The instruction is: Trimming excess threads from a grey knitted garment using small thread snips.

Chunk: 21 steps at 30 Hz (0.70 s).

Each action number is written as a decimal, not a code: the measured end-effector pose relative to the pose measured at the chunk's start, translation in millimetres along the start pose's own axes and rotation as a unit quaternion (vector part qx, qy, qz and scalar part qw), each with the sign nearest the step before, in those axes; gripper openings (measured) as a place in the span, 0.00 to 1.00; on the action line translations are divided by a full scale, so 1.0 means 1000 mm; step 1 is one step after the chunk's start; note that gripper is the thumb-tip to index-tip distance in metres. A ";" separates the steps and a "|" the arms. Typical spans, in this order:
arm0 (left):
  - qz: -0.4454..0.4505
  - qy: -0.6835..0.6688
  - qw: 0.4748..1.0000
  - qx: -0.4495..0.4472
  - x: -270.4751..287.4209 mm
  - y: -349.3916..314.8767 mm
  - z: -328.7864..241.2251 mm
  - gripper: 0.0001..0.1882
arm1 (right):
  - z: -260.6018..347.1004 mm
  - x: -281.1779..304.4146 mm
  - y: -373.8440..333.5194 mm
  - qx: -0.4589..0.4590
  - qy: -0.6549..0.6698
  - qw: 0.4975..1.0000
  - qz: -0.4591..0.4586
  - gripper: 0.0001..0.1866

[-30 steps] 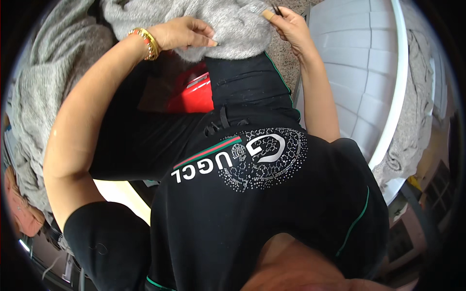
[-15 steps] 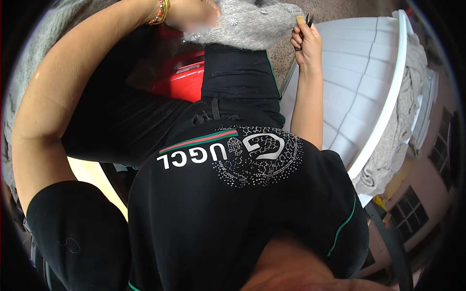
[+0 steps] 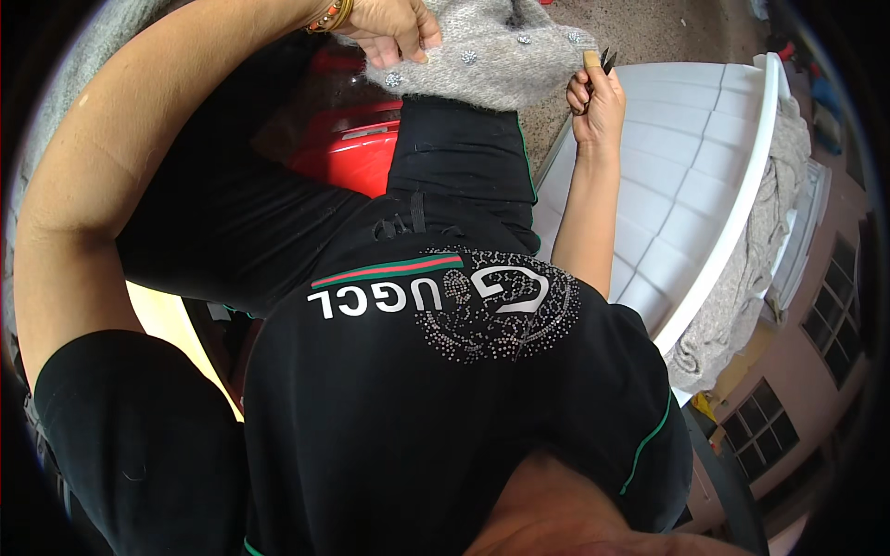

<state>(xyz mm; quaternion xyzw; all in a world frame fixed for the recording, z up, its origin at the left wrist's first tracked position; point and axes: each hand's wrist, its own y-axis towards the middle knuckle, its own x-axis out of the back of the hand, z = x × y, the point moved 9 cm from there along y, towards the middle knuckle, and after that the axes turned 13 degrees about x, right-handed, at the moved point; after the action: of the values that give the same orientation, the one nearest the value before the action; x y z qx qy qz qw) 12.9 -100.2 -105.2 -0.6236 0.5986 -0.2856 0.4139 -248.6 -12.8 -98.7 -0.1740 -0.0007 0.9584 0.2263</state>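
Beside white panel (image 3: pixel 681 157), right hand (image 3: pixel 603 109) clamped on dark tool (image 3: pixel 608 62); left hand (image 3: pixel 394 23), grip clamped on grey knit (image 3: pixel 482 74).

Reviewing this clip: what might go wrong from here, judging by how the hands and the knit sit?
1. The dark pointed tool in the right hand sits close to the grey knit; a slip might snag or nick the yarn.
2. Its tips stand beside the tan finger wrap, so bare skin nearby could get pricked.
3. Speckled floor shows beyond the knit, which could drop there if let go.
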 end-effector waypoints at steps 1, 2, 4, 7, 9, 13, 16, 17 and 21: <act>0.003 0.006 1.000 0.013 -0.003 -0.002 -0.003 0.12 | 0.003 0.002 0.000 0.003 0.001 1.000 0.001 0.05; 0.006 0.008 1.000 0.011 -0.005 -0.004 -0.009 0.12 | 0.006 0.004 -0.001 0.005 -0.002 1.000 -0.002 0.05; -0.032 -0.001 0.998 0.046 -0.002 -0.009 -0.014 0.15 | 0.013 0.007 -0.003 0.009 -0.005 1.000 -0.003 0.05; -0.086 0.008 0.996 0.039 -0.003 -0.027 -0.019 0.06 | 0.022 -0.003 -0.007 0.010 0.002 1.000 0.014 0.04; -0.143 0.131 0.981 -0.007 0.005 -0.035 -0.041 0.06 | 0.041 -0.017 -0.014 0.026 0.025 0.998 0.045 0.04; -0.509 0.253 0.783 -0.253 0.053 -0.096 -0.094 0.17 | 0.093 -0.049 -0.033 0.045 0.042 0.988 0.140 0.07; -0.601 0.348 0.692 -0.194 0.070 -0.097 -0.097 0.34 | 0.131 -0.055 -0.043 0.098 -0.008 0.982 0.162 0.10; -0.614 0.336 0.695 -0.164 0.079 -0.093 -0.089 0.36 | 0.140 -0.058 -0.045 0.108 0.000 0.981 0.163 0.10; -0.624 0.367 0.690 -0.003 0.113 -0.073 -0.084 0.28 | 0.203 -0.079 -0.076 0.262 -0.011 0.942 0.208 0.16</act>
<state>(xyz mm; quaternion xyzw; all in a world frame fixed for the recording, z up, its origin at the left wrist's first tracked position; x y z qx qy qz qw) -7.4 -230.4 -16.4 -0.7003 0.1765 -0.6822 -0.1142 -217.6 36.8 124.4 -0.0941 0.2841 0.9523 0.0597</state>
